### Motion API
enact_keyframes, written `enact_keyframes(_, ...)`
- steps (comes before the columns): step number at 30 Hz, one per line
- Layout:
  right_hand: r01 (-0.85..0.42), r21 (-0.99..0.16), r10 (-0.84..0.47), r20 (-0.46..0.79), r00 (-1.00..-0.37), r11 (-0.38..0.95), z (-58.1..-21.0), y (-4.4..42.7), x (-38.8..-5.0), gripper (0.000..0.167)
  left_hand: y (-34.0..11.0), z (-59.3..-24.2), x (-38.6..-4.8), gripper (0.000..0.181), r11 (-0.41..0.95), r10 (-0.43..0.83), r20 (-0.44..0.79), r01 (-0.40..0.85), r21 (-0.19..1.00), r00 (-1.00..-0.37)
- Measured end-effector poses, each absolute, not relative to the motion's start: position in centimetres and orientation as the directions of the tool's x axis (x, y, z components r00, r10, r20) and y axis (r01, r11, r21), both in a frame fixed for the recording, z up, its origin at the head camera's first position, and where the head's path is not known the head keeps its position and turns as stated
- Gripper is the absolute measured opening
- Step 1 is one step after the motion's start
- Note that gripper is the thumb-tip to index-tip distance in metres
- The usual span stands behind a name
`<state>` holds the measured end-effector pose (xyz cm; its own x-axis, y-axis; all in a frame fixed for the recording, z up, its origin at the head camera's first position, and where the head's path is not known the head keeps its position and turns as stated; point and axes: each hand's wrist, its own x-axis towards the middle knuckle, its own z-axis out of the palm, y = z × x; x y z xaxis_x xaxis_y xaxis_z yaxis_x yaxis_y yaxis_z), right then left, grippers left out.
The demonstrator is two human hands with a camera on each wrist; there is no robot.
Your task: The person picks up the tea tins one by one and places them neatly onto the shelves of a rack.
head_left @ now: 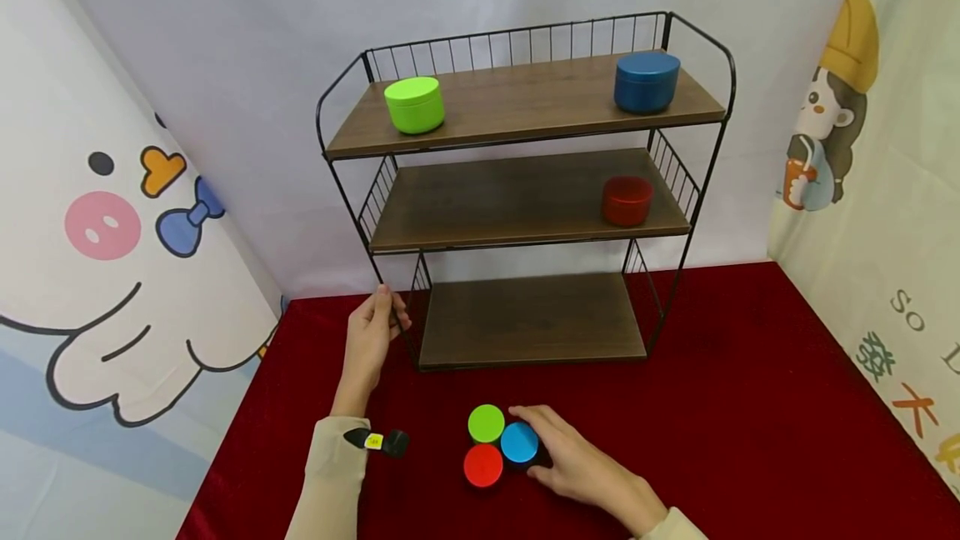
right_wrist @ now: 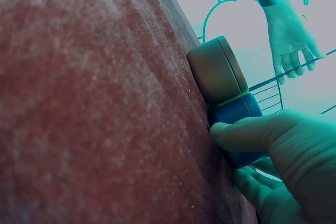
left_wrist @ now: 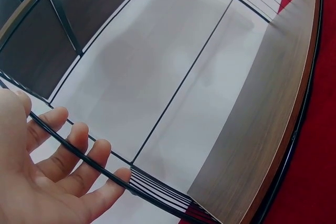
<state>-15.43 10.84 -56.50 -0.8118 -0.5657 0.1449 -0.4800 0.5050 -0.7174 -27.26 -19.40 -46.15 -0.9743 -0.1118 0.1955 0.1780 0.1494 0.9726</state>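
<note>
A black wire rack with three brown shelves (head_left: 532, 319) stands at the back. My left hand (head_left: 371, 336) holds its left front post, thumb on one side and fingers behind it; the left wrist view shows the hand (left_wrist: 63, 177) around the dark bar. On the red cloth three small round tins touch: green (head_left: 486, 423), red (head_left: 483, 466) and blue (head_left: 519, 442). My right hand (head_left: 573, 457) grips the blue tin from the right. In the right wrist view the thumb and fingers of the hand (right_wrist: 283, 156) lie on either side of the blue tin (right_wrist: 239, 113).
On the top shelf are a green tin (head_left: 415, 107) at left and a larger blue tin (head_left: 647, 83) at right. A dark red tin (head_left: 627, 201) sits at the right of the middle shelf. Printed curtains hang on both sides of the red cloth (head_left: 750, 407).
</note>
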Motion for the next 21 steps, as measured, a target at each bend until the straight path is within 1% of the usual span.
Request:
enact_keyframes(9, -0.464, -0.732, -0.581, 0.115, -0.806, 0.499, -56.33, 10.81, -15.53, 0.072, -19.42, -46.13, -27.13, 0.059, 0.149, -0.110, 0.192, 0.175, 0.973, -0.975)
enact_keyframes(17, -0.484, -0.730, -0.589, 0.138, -0.796, 0.483, -56.52, 10.90, -15.70, 0.063, -19.42, -46.14, -27.17, 0.058, 0.146, -0.114, 0.191, 0.173, 0.974, -0.975)
enact_keyframes(21, -0.487, -0.731, -0.592, 0.142, -0.794, 0.478, -56.55, 10.96, -15.69, 0.062, -19.42, -46.11, -27.15, 0.059, 0.143, -0.113, 0.189, 0.172, 0.975, -0.975)
